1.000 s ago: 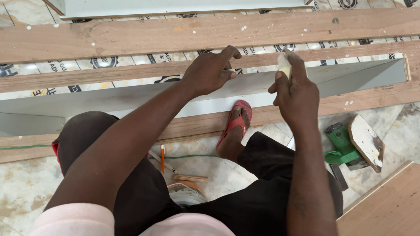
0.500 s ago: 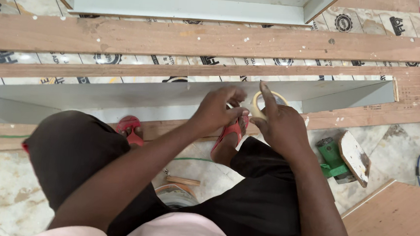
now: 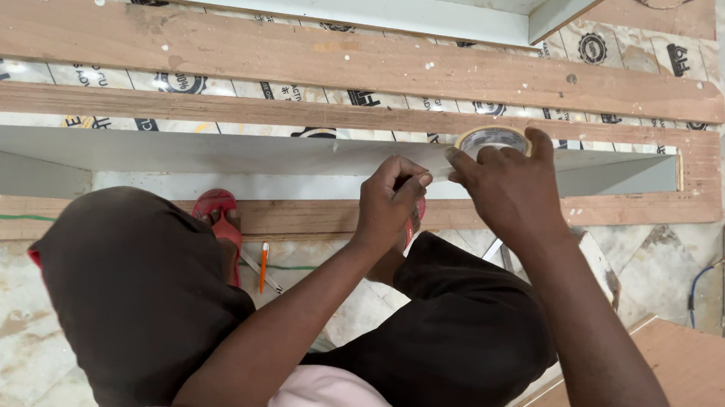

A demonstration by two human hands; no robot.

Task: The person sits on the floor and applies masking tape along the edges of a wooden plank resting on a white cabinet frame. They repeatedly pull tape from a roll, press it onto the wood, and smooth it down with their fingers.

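Carpentry workshop: wooden planks (image 3: 347, 58), laminated boards (image 3: 309, 0).

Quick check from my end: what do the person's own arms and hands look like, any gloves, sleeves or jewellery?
Both hands are bare: the left hand and the right hand show no gloves, rings or watch. The forearms are uncovered too. Short pale pink sleeves show only at the bottom edge of the view.

Both hands have drawn back from the wooden slat toward the body; the right hand (image 3: 513, 184) now grips the tape roll (image 3: 491, 139) upright, and the left hand (image 3: 390, 199) pinches beside it.
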